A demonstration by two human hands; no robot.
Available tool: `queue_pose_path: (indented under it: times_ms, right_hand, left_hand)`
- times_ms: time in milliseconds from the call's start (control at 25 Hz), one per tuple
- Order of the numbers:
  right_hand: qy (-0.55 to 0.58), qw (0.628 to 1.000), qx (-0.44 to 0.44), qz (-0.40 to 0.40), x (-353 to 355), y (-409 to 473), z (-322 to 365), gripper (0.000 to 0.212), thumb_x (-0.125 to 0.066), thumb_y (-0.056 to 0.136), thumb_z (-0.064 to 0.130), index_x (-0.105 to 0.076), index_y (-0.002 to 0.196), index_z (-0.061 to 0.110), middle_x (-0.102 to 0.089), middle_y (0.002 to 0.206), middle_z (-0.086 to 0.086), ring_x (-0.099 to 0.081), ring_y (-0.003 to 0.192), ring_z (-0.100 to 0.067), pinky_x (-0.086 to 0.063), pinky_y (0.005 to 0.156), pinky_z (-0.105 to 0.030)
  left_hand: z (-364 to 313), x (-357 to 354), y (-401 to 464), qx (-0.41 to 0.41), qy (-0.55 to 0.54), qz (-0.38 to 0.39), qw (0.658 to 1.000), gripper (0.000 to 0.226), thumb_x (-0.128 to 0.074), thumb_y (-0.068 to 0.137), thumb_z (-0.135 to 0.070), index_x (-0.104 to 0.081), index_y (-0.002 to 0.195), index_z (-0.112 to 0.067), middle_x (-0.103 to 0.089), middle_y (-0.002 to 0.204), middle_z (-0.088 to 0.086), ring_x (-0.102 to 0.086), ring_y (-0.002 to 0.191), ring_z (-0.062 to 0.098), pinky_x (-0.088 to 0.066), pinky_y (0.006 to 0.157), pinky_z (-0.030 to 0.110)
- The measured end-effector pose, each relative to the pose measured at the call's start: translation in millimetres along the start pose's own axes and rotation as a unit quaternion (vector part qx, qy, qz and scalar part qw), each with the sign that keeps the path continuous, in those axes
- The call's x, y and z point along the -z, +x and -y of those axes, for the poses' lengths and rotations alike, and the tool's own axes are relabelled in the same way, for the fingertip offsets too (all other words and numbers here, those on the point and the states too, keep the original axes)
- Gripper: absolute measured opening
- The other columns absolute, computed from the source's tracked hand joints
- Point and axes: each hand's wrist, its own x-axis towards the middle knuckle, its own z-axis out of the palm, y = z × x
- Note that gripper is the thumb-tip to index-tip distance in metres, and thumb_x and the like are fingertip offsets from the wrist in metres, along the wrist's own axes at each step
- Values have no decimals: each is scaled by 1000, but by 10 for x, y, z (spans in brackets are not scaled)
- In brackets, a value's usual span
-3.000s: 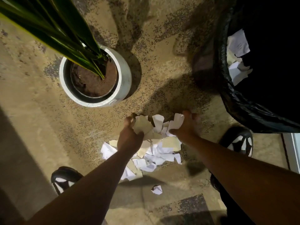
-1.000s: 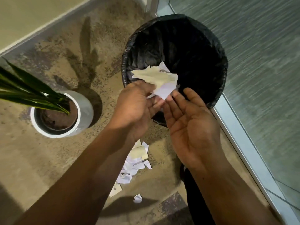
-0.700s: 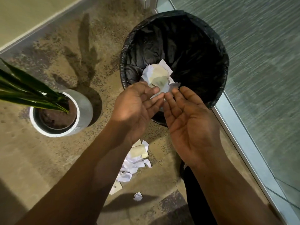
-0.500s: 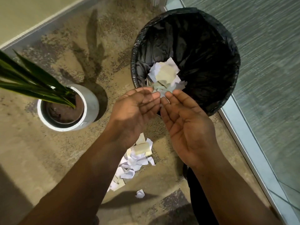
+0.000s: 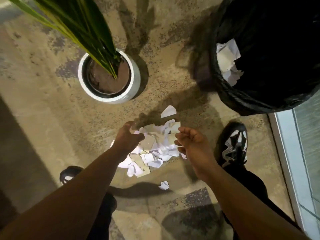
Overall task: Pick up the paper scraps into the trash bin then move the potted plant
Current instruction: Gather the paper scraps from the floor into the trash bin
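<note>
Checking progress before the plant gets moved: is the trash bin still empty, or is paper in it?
Not empty. White paper scraps lie inside the black-lined trash bin, by its near wall. How full it is cannot be told.

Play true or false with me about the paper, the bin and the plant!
1. Some paper scraps are already in the trash bin. True.
2. The floor is cleaned up. False: a pile of scraps is still on the floor.
3. The left hand is carrying the potted plant. False: the plant stands on the floor, untouched.
4. Both hands are above the pile, the right hand too. True.
5. One small scrap lies apart from the pile. True.
</note>
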Motion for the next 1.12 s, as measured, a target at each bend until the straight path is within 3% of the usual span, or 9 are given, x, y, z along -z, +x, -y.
queue_pose_path:
  times_ms: [120, 200, 280, 360, 440, 680, 840, 1000, 1120]
  right_hand:
    - [-174, 984, 28, 8, -273, 433, -193, 23, -64, 92, 21, -64, 113, 31, -66, 117, 8, -64, 98, -16, -58, 89, -37]
    - [-304, 949, 82, 32, -404, 845, -162, 50, -74, 86, 17, -56, 132, 21, -57, 129, -1, -57, 111, -21, -53, 88, -30]
    - [-391, 911, 131, 28, -497, 1263, -84, 81, -82, 81, 21, -39, 149, 15, -39, 152, -13, -42, 137, -32, -43, 107, -38]
    - [-416, 900, 129, 38, -582, 1543, -34, 101, -85, 78, 29, -23, 157, 15, -16, 165, -13, -22, 149, -34, -29, 118, -41]
    - [-425, 898, 105, 53, -692, 1684, -102, 107, -88, 74, 27, -21, 157, 16, -8, 165, -11, -20, 149, -35, -32, 114, -39]
    - [-520, 842, 140, 36, -947, 1461, -789, 92, -83, 71, 43, -37, 147, 21, -18, 158, -12, -20, 143, -37, -28, 114, -43]
    - [-550, 801, 224, 80, -925, 1393, -1106, 75, -82, 75, 23, -46, 141, 16, -41, 145, -14, -41, 129, -37, -44, 105, -48]
    - [-460, 820, 339, 36, -829, 1433, -990, 23, -58, 89, 2, -70, 109, 7, -67, 105, -18, -62, 99, -35, -48, 87, -39]
    - [-368, 856, 361, -40, -757, 1451, -720, 15, -53, 95, 7, -68, 95, 7, -67, 90, -13, -61, 84, -28, -51, 73, -39]
  left_hand:
    - [676, 189, 253, 6, 31, 26, 999, 77, -83, 77, -8, -47, 144, -20, -51, 139, 4, -60, 91, 19, -47, 57, 17]
    - [1011, 231, 365, 27, 44, 29, 998, 95, -91, 69, -23, -40, 149, -22, -38, 153, 9, -53, 121, 28, -50, 82, 29]
    - [1290, 181, 461, 48, 52, 29, 997, 112, -92, 67, -34, -27, 157, -23, -22, 158, 7, -41, 136, 30, -44, 100, 38]
    - [1459, 47, 505, 37, 39, 3, 999, 114, -91, 68, -39, -21, 157, -24, -21, 154, 7, -43, 133, 28, -43, 99, 35]
    - [1518, -111, 539, 12, 28, -33, 999, 106, -90, 67, -41, -27, 152, -29, -27, 142, 7, -50, 120, 26, -47, 95, 32]
    - [1370, -461, 739, -60, 88, -42, 993, 108, -92, 60, -28, -28, 146, -25, -37, 138, 7, -39, 122, 26, -47, 94, 39]
    - [1172, -466, 825, -127, 19, -57, 990, 57, -68, 76, -6, -53, 127, -27, -61, 124, 1, -58, 111, 23, -50, 85, 34]
    - [1063, -346, 851, -102, 29, -76, 992, 38, -66, 88, -12, -67, 124, -21, -73, 108, -1, -67, 96, 18, -54, 78, 31]
    - [1065, -163, 851, -96, -17, -137, 986, 20, -66, 93, -19, -68, 112, -11, -71, 97, 4, -66, 86, 21, -56, 73, 34]
